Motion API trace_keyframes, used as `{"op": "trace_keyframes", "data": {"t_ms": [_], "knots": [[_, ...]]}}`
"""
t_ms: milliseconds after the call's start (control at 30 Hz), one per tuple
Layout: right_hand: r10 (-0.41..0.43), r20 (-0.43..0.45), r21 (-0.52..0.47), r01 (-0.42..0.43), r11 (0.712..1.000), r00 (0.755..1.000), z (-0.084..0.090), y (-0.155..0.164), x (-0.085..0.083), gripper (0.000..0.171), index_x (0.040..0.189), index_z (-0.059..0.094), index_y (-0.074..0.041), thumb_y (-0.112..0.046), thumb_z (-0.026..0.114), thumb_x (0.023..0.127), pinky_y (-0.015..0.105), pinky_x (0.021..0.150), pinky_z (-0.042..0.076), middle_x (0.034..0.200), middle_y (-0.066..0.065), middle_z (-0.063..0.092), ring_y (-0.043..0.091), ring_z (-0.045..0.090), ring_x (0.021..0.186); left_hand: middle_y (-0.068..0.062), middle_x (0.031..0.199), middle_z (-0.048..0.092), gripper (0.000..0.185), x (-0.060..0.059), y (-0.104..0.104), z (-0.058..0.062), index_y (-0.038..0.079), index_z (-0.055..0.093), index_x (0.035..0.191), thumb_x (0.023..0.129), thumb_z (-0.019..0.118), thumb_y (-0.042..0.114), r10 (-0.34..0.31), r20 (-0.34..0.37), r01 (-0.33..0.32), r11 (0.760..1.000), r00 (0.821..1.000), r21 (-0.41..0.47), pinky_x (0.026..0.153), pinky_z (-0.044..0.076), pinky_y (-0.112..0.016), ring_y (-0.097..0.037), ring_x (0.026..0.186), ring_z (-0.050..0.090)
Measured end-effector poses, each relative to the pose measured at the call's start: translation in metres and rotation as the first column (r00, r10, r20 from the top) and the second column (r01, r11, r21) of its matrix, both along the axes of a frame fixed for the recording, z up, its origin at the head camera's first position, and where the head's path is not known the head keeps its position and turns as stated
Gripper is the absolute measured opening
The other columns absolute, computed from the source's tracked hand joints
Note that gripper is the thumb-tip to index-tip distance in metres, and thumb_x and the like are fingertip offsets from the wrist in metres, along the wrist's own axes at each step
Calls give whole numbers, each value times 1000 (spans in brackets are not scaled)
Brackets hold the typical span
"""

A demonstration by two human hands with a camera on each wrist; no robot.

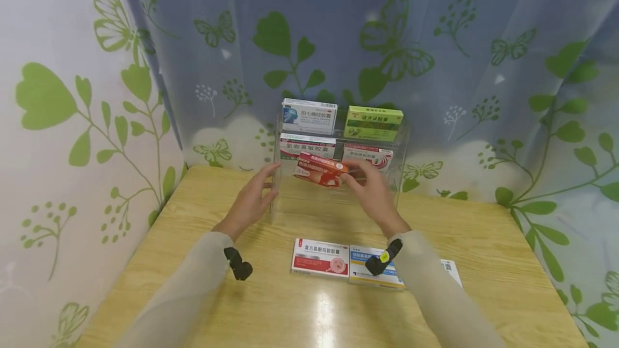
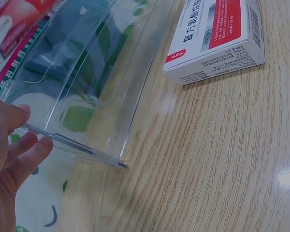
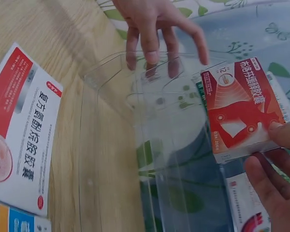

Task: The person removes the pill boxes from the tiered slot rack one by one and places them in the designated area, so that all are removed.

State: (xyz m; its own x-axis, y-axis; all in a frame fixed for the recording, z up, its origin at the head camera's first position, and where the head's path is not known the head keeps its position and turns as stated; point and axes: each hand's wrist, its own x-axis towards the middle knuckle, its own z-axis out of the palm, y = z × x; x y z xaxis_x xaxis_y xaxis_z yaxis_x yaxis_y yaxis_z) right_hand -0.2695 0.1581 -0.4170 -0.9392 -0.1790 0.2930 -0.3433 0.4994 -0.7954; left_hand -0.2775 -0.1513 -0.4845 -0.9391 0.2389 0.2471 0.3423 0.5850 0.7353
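Observation:
My right hand (image 1: 371, 189) pinches a red medicine box (image 1: 319, 169) by its right end, thumb on the front. The box is tilted, in front of the middle tier of a clear plastic display rack (image 2: 94, 153), and overlaps a white-and-green medicine box (image 1: 304, 145) there. My left hand (image 1: 250, 199) is at the rack's left side, with thumb and fingers on either side of the panel's edge in the left wrist view. In the right wrist view, the red box's front (image 3: 241, 108) faces the camera, and some left fingertips show through the plastic.
On the top tier stand a white-and-blue box (image 1: 308, 117) and a green box (image 1: 372, 123). A white-and-red box (image 1: 368, 156) stands at middle right. On the wooden table (image 1: 271, 299) lie a red-and-white box (image 1: 320, 258), a blue-and-white box (image 1: 362, 270) and a white box (image 1: 451, 270) partly behind my right sleeve.

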Motion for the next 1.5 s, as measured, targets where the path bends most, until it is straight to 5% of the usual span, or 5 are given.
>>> {"op": "trace_keyframes", "data": {"t_ms": [367,667,900,1267,1500], "knots": [[38,53,76,-42,996,998,-2,41,49,38,145,68,-10,-23,70,109,50,102,64,131,13,74,31,75,117,-15,171,43,72,-2,-1,0,30,30,171,111,64,9,2,26,-2,1000,1000,-7,110,59,-60,-40,140,64],[97,191,77,-113,991,977,-37,59,95,35,140,71,-15,-29,71,108,28,91,64,125,6,77,21,76,109,-17,170,44,73,0,-1,0,28,31,171,110,65,7,0,22,0,1000,1000,-1,109,59,-61,-41,138,65],[231,232,20,-242,970,945,-72,57,124,32,135,73,-9,-24,72,107,26,83,66,118,13,78,16,80,95,-17,171,43,75,-1,-1,-1,31,29,172,110,64,7,6,15,-6,1000,1000,-4,106,61,-59,-41,137,65],[243,276,32,-262,965,930,-105,40,144,25,125,77,-13,-24,78,103,23,89,65,120,8,79,14,78,102,-18,170,45,73,-1,-1,0,30,30,171,110,64,7,6,17,-6,1000,1000,-7,110,58,-63,-41,137,65],[238,160,92,-255,963,958,-109,35,146,22,121,79,-17,-24,81,100,23,84,66,118,1,73,10,75,98,-18,171,44,74,0,0,0,30,29,171,110,64,7,2,19,-2,1000,1000,-8,109,58,-62,-41,138,65]]}}
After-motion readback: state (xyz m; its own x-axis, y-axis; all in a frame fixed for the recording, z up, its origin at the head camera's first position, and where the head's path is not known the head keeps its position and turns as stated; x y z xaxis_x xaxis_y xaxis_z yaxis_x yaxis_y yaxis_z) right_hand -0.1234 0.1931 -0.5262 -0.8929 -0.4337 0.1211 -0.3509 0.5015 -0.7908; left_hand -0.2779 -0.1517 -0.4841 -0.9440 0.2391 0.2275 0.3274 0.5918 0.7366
